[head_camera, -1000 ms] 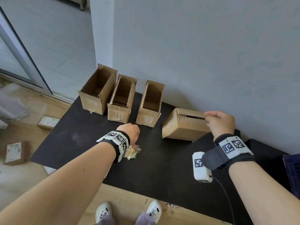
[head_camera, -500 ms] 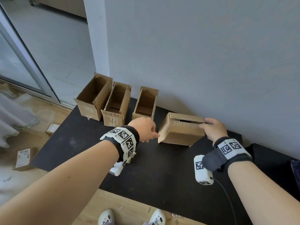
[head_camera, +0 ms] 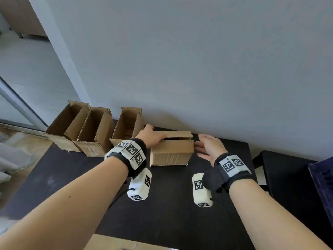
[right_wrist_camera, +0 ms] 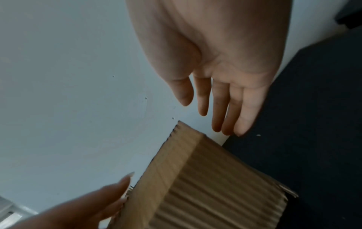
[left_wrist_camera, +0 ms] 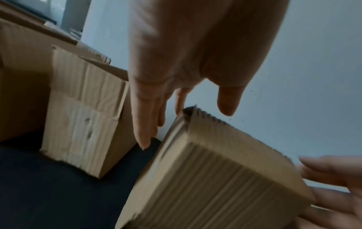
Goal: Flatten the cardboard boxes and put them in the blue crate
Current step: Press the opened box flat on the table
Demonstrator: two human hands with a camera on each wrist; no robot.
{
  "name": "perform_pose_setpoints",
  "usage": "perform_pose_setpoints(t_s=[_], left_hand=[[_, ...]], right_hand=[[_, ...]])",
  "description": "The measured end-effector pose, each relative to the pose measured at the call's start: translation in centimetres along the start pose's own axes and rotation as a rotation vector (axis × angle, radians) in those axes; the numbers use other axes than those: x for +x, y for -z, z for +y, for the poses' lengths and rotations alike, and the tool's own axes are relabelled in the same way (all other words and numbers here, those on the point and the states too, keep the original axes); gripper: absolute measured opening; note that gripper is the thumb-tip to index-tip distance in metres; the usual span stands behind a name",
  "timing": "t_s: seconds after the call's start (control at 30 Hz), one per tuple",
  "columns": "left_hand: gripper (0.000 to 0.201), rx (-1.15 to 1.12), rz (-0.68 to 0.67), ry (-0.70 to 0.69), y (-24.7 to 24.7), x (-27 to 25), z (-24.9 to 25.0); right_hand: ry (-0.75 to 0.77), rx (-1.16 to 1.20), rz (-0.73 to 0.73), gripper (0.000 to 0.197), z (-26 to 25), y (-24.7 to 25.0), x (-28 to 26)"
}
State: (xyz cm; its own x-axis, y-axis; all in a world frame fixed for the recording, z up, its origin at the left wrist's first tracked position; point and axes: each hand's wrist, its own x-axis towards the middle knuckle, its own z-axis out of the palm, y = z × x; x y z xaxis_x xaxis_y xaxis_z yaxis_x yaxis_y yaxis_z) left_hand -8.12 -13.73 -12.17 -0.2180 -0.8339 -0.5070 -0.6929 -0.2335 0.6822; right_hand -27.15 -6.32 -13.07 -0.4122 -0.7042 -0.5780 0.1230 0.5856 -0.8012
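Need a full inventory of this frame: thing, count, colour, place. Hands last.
open-topped boxes: 3, brown cardboard, upright in a row at the back left of the table, by the wall
closed box: 1, brown cardboard, lying on the table right of the row, between the hands
table: 1, black, against the grey wall
blue crate: 1, dark blue, only partly seen at the right edge
wrist cameras: 2, white with black markers, hanging under the wrists
wristbands: 2, black with white marker tags, one on each wrist
left hand: fingers straight, at the closed box's left end
right hand: fingers straight, just off the box's right end
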Motion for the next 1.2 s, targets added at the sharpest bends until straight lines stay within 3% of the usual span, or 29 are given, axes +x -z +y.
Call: perform_pose_setpoints(t_s=[0.13,0.27,0.6,0.73,0.83,0.93,1.2], left_hand=[[0.041,-0.109,-0.084,0.134,-0.8,-0.1,0.5],[0.056,-0.107,-0.048,0.117,-1.3,0.2,0.8],[0.050,-0.079,-0.075,-0.020,-1.5,-0.8,2.3],[0.050,0.008,-0.047,-0.075,-0.6,-1.6,3.2],[0.064,0.031,-0.032,-0.121,0.1,-2.7,3.9],[0.075,-0.031,-0.038,-0.124,0.8,-3.6,4.5],[0.066,-0.213,-0.145,-0.109,2.9,-5.4,5.9]], right_hand=[[-0.010,0.026,-0.083,0.033,0.6,0.0,0.5],[0.042,-0.024,-0.145,0.035,0.8,0.6,0.7],[0.168,-0.286,-0.142,0.077,0.4,2.1,-0.3],[0.265,-0.408,-0.074,0.062,-0.4,1.9,-1.4],[0.307,-0.438,-0.035,0.041,-1.4,1.9,-2.7],[0.318,-0.423,-0.013,0.042,-2.5,1.6,-4.0],[0.393,-0.392,0.120,0.033,-4.0,1.0,-7.0]])
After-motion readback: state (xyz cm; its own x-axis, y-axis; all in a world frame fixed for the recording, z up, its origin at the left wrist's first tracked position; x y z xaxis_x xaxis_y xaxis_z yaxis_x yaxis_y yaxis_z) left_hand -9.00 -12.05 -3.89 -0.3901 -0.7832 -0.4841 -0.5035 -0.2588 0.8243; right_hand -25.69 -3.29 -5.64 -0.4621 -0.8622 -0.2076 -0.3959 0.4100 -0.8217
